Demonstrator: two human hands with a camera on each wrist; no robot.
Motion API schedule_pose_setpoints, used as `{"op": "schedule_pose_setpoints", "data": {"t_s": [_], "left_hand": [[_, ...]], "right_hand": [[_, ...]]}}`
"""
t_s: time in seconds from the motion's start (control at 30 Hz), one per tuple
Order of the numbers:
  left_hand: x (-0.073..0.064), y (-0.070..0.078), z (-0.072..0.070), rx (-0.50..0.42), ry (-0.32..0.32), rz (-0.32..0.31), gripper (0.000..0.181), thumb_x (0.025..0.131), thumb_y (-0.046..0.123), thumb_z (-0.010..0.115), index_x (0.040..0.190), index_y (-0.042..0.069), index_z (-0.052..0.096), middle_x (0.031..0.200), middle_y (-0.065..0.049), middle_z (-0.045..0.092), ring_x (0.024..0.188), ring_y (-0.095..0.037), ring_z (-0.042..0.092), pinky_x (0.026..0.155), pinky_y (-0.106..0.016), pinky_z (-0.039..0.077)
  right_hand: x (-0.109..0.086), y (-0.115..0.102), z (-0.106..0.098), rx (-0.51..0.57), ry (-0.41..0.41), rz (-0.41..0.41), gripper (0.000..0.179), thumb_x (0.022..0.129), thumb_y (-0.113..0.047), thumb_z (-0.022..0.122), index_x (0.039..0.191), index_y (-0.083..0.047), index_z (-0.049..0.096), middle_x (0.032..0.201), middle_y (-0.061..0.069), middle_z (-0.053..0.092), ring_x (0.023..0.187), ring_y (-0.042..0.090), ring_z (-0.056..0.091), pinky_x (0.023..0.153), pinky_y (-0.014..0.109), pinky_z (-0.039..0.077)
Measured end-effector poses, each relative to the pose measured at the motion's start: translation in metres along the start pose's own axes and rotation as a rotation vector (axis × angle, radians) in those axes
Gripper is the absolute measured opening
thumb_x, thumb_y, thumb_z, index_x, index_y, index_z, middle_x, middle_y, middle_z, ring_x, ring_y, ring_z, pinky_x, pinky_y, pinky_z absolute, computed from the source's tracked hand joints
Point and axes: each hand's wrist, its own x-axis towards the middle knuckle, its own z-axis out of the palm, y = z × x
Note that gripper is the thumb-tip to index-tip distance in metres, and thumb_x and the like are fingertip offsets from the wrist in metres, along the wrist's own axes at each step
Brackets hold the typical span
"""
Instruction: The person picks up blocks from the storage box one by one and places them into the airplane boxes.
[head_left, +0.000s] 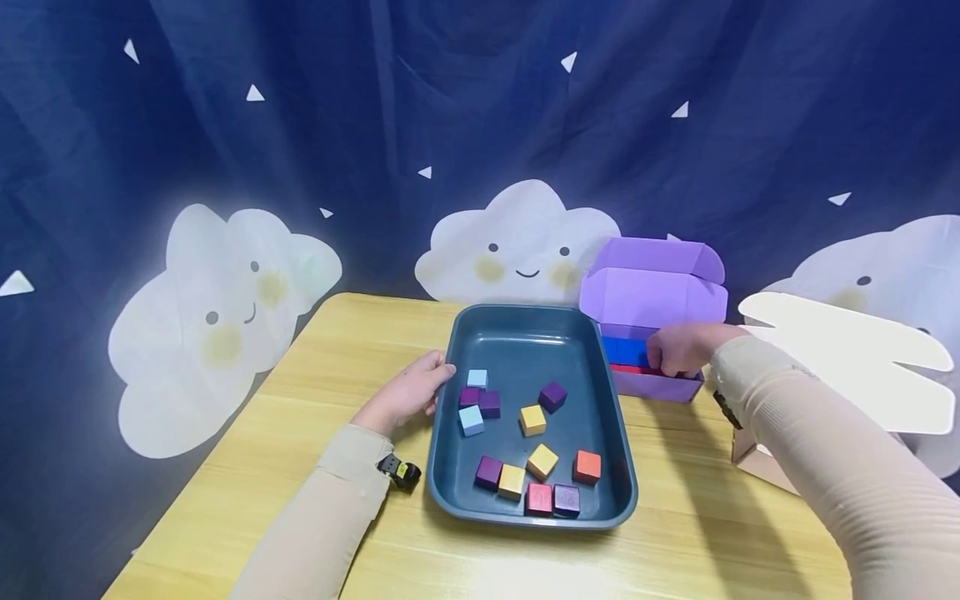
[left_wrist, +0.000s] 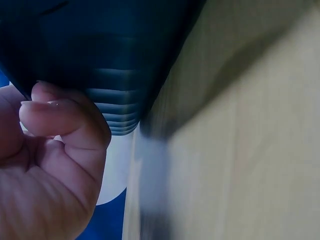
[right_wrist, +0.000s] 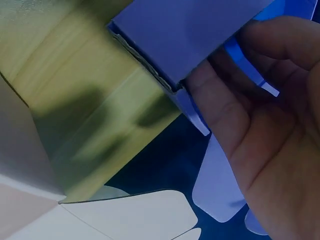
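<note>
With the tray point(head_left: 517, 354), lower centre, gripped by the left hand point(head_left: 407, 392), the purple box point(head_left: 648, 386), right, is best spared pressure from the right hand point(head_left: 684, 347), its hold hidden.

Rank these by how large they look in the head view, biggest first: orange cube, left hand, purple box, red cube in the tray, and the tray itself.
1. Tray
2. Purple box, partly hidden
3. Left hand
4. Orange cube and red cube: too alike to rank

Right hand point(head_left: 681, 347) partly hidden in the purple box point(head_left: 651, 385), left sleeve point(head_left: 309, 508) cut off by the bottom edge
</note>
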Motion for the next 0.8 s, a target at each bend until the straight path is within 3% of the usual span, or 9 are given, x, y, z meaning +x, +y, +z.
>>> {"op": "schedule_pose_setpoints", "data": {"t_s": [0.23, 0.33, 0.47, 0.67, 0.8], "left_hand": [[0.002, 0.0, 0.004, 0.003, -0.009, -0.007, 0.021, 0.109, 0.022, 0.042, 0.101, 0.003, 0.046, 0.062, -0.002, 0.046, 0.046, -0.015, 0.042, 0.048, -0.026, 0.037], [0.004, 0.0, 0.006, 0.001, -0.006, -0.005, 0.02, 0.109, 0.022, 0.042, 0.102, 0.004, 0.046, 0.063, -0.002, 0.046, 0.046, -0.015, 0.041, 0.047, -0.026, 0.037], [0.004, 0.001, 0.006, -0.02, -0.007, -0.007, 0.019, 0.109, 0.021, 0.041, 0.103, 0.004, 0.045, 0.063, -0.001, 0.046, 0.046, -0.014, 0.041, 0.046, -0.025, 0.036], [0.001, 0.002, 0.004, -0.049, -0.016, -0.015, 0.02, 0.11, 0.022, 0.04, 0.106, 0.002, 0.044, 0.062, -0.001, 0.045, 0.045, -0.013, 0.039, 0.044, -0.024, 0.034], [-0.001, 0.0, 0.001, -0.056, -0.011, -0.022, 0.021, 0.11, 0.021, 0.04, 0.107, 0.001, 0.043, 0.062, -0.001, 0.045, 0.045, -0.012, 0.038, 0.044, -0.023, 0.034]], "right_hand": [[-0.012, -0.002, -0.001, -0.072, 0.072, -0.029, 0.008, 0.087, 0.0, 0.053, 0.087, -0.007, 0.057, 0.076, 0.004, 0.049, 0.065, 0.018, 0.048, 0.058, 0.029, 0.039], [-0.019, -0.006, -0.003, -0.181, 0.15, -0.057, 0.003, 0.092, -0.008, 0.058, 0.092, -0.008, 0.061, 0.082, 0.004, 0.056, 0.075, 0.022, 0.055, 0.067, 0.038, 0.048], [-0.031, -0.012, -0.006, -0.264, 0.266, -0.113, 0.004, 0.093, -0.012, 0.062, 0.094, -0.008, 0.064, 0.086, 0.003, 0.061, 0.082, 0.025, 0.057, 0.08, 0.049, 0.05], [-0.052, -0.014, 0.0, -0.25, 0.409, -0.106, 0.006, 0.093, -0.013, 0.065, 0.09, -0.01, 0.061, 0.078, 0.001, 0.056, 0.073, 0.022, 0.054, 0.069, 0.043, 0.047], [-0.058, -0.01, 0.016, -0.281, 0.52, -0.107, 0.009, 0.09, -0.015, 0.068, 0.094, -0.009, 0.063, 0.083, 0.002, 0.057, 0.075, 0.024, 0.057, 0.071, 0.048, 0.05]]}}
